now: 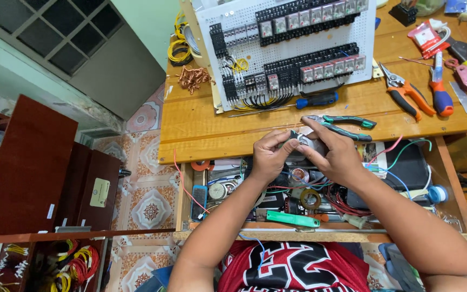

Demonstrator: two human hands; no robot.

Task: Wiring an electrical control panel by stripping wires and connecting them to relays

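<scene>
While both pinch it, left hand [268, 154], right hand [335, 154], small round silvery part [305, 143]; above open drawer [201, 200]

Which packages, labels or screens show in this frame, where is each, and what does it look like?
Packet: bench top right, small red-and-white pouch.
Cabinet label: brown cabinet door at left, pale yellow rounded rectangle.
Printed sheet: under the bench edge by the right hand, white with coloured print.
Screens: none visible.

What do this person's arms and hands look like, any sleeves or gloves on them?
Both arms are bare from the shoulder down, with no sleeves over them. The left hand and right hand wear no gloves; no rings or watch are visible. The red sleeveless jersey has black-and-white lettering.
</scene>
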